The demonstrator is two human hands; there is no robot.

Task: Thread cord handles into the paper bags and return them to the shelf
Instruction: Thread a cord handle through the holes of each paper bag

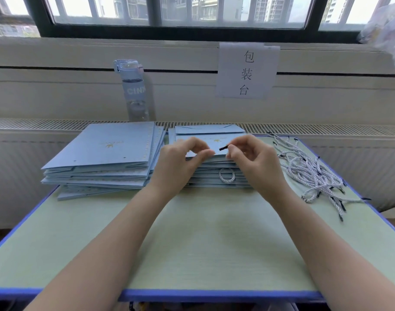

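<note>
1. We find the left hand (180, 158) pinching the near edge of the top pale-blue folded paper bag (216, 140), which lies on the right-hand stack on the green blue-edged table (192, 243).
2. The right hand (250, 158) pinches the black tip of a cord (223, 148) just above that edge. The rest of the cord is hidden behind the hand.
3. Whether the tip has entered a hole — we cannot tell.
4. Loose white twisted cords (311, 171) lie tangled at the table's right.

In front of me is a pale green tabletop (192, 254) edged in blue, set against a cream wall (57, 97) with a slatted vent ledge (46, 124) running along it. Above, a dark-framed window (169, 10) lets in daylight and shows tower blocks outside. A paper sign (247, 70) with three characters is taped below it.
</note>
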